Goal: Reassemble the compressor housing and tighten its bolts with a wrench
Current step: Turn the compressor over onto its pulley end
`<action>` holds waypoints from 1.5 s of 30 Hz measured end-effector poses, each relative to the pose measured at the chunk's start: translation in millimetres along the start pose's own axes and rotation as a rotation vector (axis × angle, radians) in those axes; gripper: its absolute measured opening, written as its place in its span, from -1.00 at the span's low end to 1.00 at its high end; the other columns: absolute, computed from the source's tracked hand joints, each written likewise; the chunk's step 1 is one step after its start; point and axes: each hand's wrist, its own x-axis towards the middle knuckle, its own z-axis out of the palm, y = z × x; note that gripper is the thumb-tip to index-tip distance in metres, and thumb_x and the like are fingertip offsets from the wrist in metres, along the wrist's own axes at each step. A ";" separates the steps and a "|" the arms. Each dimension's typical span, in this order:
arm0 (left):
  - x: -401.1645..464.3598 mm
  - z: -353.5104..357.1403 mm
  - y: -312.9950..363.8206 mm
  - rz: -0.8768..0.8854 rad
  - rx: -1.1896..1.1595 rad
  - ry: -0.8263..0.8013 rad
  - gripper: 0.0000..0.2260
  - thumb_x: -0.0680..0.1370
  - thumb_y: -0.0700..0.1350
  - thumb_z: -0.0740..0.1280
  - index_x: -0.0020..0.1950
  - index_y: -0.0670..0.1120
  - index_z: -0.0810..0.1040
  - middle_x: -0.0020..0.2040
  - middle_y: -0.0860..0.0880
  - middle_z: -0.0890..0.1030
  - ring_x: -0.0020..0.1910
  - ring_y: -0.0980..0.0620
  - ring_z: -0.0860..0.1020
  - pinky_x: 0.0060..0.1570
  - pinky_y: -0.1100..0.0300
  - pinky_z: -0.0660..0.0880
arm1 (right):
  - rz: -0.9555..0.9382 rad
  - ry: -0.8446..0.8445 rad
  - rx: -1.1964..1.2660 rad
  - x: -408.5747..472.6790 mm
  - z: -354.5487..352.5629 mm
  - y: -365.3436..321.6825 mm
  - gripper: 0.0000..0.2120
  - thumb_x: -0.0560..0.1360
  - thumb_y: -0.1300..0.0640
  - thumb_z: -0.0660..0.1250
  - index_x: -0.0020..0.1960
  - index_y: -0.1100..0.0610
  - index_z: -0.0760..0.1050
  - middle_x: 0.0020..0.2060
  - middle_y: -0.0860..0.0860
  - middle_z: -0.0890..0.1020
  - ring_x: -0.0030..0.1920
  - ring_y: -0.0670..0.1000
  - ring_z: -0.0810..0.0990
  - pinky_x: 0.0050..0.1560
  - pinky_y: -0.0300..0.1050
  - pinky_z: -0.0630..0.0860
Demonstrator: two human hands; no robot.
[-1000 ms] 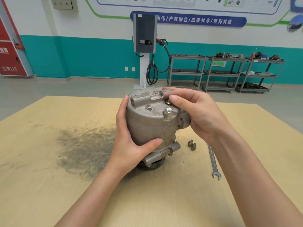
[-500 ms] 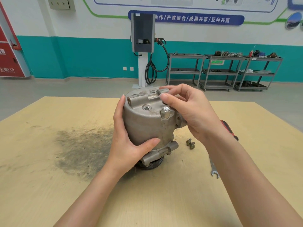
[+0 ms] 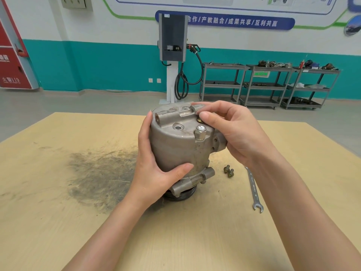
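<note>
My left hand (image 3: 156,173) wraps the side of the grey cast-metal compressor housing (image 3: 175,145), thumb across its front, steadying it where it stands upright on its black pulley in the middle of the pale wooden surface (image 3: 58,222). My right hand (image 3: 234,132) curls over the housing's top, thumb and forefinger pinching a small brass-coloured bolt (image 3: 199,120) seated there. Just right of the housing, two loose dark bolts (image 3: 229,171) lie on the surface touching each other, with the slim silver open-ended wrench (image 3: 254,189) beside them.

Perhaps "CHROME" on wrench (image 3: 254,189)
</note>
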 end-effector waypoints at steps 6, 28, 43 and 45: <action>-0.2 0.4 0.7 -0.001 -0.002 0.006 -0.03 0.27 0.13 0.57 0.48 0.48 0.02 0.52 0.32 0.18 0.52 0.13 0.27 0.42 -0.02 0.39 | -0.053 0.136 -0.080 1.8 9.0 5.9 -0.84 0.39 0.21 0.52 -0.22 0.10 0.53 0.07 -0.03 0.67 0.01 -0.06 0.68 -0.03 -0.09 0.63; 0.0 0.0 0.5 -0.009 0.000 0.005 -0.02 0.27 0.14 0.57 0.48 0.48 0.01 0.51 0.34 0.18 0.52 0.14 0.28 0.41 -0.02 0.41 | -0.031 0.039 -0.070 1.2 2.7 3.2 -0.93 0.45 0.25 0.44 -0.16 0.10 0.63 0.14 -0.01 0.66 0.11 -0.01 0.65 0.20 0.08 0.56; -0.4 -0.3 1.4 -0.024 -0.011 -0.001 -0.03 0.27 0.15 0.57 0.47 0.50 0.02 0.51 0.36 0.19 0.51 0.19 0.28 0.39 0.10 0.43 | -0.073 0.182 -0.153 3.5 13.8 7.3 -0.85 0.40 0.15 0.52 -0.23 0.04 0.55 0.04 -0.11 0.65 -0.01 -0.14 0.66 -0.13 -0.25 0.56; -0.6 -0.3 2.3 -0.026 -0.011 -0.002 -0.03 0.27 0.14 0.57 0.47 0.49 0.02 0.50 0.36 0.19 0.51 0.18 0.28 0.40 0.00 0.42 | -0.072 0.181 -0.162 2.6 13.4 7.0 -0.85 0.38 0.13 0.53 -0.23 0.04 0.55 0.04 -0.11 0.66 -0.01 -0.15 0.66 -0.12 -0.24 0.57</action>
